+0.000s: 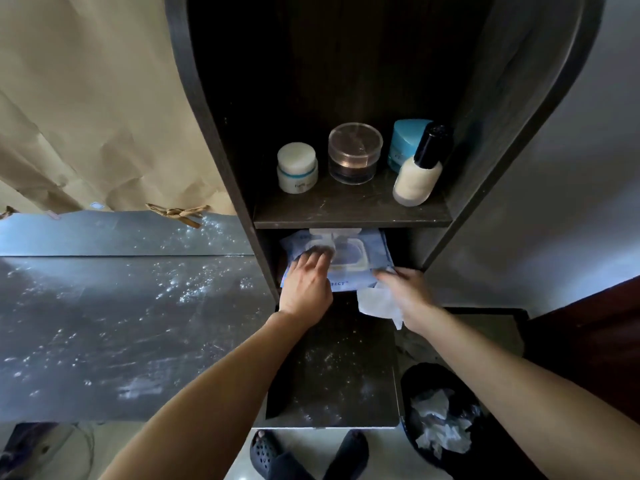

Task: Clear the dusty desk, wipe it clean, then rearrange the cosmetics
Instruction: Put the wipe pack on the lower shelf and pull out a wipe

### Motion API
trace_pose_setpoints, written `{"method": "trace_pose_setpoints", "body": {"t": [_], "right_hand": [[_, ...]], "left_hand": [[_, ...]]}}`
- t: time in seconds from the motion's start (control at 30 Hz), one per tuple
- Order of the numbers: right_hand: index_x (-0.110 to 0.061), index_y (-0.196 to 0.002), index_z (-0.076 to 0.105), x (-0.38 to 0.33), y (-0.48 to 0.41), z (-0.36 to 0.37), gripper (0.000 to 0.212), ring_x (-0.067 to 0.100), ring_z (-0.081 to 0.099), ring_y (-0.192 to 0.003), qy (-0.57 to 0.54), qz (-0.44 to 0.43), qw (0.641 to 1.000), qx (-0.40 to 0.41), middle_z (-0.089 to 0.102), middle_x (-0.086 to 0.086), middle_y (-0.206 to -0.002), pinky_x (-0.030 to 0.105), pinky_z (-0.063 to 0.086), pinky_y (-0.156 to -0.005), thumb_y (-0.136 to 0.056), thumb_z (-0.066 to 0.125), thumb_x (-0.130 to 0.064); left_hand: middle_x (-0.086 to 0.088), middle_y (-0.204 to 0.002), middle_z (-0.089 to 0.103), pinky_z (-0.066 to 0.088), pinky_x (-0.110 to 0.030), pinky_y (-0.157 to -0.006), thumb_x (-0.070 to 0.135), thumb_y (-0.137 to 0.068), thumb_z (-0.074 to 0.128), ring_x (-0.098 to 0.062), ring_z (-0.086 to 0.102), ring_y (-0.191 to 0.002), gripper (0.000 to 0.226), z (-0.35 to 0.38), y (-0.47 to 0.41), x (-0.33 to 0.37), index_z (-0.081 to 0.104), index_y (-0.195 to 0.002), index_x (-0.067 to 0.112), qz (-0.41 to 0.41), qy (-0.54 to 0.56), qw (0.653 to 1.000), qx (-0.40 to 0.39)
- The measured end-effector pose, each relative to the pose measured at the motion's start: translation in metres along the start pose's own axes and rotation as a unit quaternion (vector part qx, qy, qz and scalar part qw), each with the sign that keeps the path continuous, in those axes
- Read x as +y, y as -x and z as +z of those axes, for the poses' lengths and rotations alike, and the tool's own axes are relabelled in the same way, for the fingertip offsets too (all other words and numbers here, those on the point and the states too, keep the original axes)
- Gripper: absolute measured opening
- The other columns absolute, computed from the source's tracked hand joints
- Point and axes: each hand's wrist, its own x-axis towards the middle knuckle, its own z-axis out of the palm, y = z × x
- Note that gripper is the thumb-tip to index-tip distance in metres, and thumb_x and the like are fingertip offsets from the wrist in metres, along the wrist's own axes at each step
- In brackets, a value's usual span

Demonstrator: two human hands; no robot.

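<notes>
At frame centre, the left hand [306,284] presses spread fingers on the blue wipes pack [360,258] under the shelf [349,213]; the right hand [407,296] clutches a white wipe [375,304]. The dusty desk [114,323] fills the lower left.

Left hand [306,284] pressing wipes pack [349,258], right hand [407,294] holding wipe [375,303]

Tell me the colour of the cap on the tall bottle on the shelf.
Black, atop a cream bottle; head view shows it.
</notes>
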Motion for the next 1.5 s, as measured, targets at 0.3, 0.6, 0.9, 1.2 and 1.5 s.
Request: {"method": "trace_pose_setpoints", "body": {"t": [0.3, 0.6, 0.9, 1.2, 1.5], "right_hand": [[-0.005, -0.09, 0.068, 0.021, 0.0, -0.03, 0.015, 0.019, 0.059, -0.074, 0.115, -0.093, 0.988, -0.043, 0.064, 0.006, -0.082, 0.019, 0.047, -0.059, -0.081, 0.057, 0.001], [-0.006, -0.084, 0.067, 0.025, -0.003, -0.033, 0.01, 0.022, 0.059, -0.073, 0.162, -0.133, 0.977, -0.042, 0.065, 0.004, -0.078, 0.028, 0.044, -0.063, -0.079, 0.059, -0.003], [-0.009, -0.104, 0.06, 0.023, 0.0, -0.021, 0.022, 0.029, 0.06, -0.085, 0.244, -0.274, 0.93, 0.018, 0.064, 0.01, -0.095, 0.034, 0.045, -0.066, -0.082, 0.06, -0.007], [-0.028, -0.149, 0.014, 0.009, 0.005, -0.002, 0.076, 0.026, 0.062, -0.07, 0.616, -0.352, 0.7, -0.083, 0.003, 0.001, -0.159, 0.03, 0.044, -0.058, -0.085, 0.046, -0.001], [-0.031, -0.147, 0.02, 0.012, -0.001, 0.0, 0.073, 0.027, 0.064, -0.093, 0.59, -0.346, 0.722, -0.102, 0.007, -0.002, -0.158, 0.035, 0.052, -0.071, -0.086, 0.047, -0.003]], "left_hand": [[0.002, -0.155, 0.022, 0.017, -0.043, -0.112, 0.019, -0.087, 0.05, -0.027, 0.02, -0.139, 0.064, 0.0, -0.037, 0.014, 0.031, -0.145, 0.037, 0.057, -0.153, 0.969, -0.184], [-0.014, -0.11, 0.061, 0.043, -0.029, -0.081, 0.013, -0.08, 0.052, -0.032, 0.058, -0.103, 0.032, -0.008, -0.052, -0.002, 0.062, -0.109, 0.002, -0.305, 0.202, 0.931, 0.004], [-0.006, -0.115, 0.064, 0.048, -0.038, -0.086, 0.004, -0.067, 0.037, -0.032, 0.055, -0.101, 0.053, 0.007, 0.002, -0.007, 0.069, -0.107, 0.015, -0.019, 0.015, 1.0, 0.015], [-0.011, -0.14, 0.049, 0.042, -0.045, -0.1, 0.013, -0.073, 0.035, -0.034, 0.047, -0.124, 0.065, 0.009, 0.028, -0.015, 0.047, -0.137, 0.01, 0.041, -0.138, 0.987, -0.071], [-0.005, -0.15, 0.028, 0.025, -0.04, -0.11, 0.016, -0.083, 0.046, -0.03, 0.03, -0.132, 0.065, 0.007, 0.024, -0.005, 0.03, -0.146, 0.015, 0.022, -0.174, 0.979, -0.101]]}}
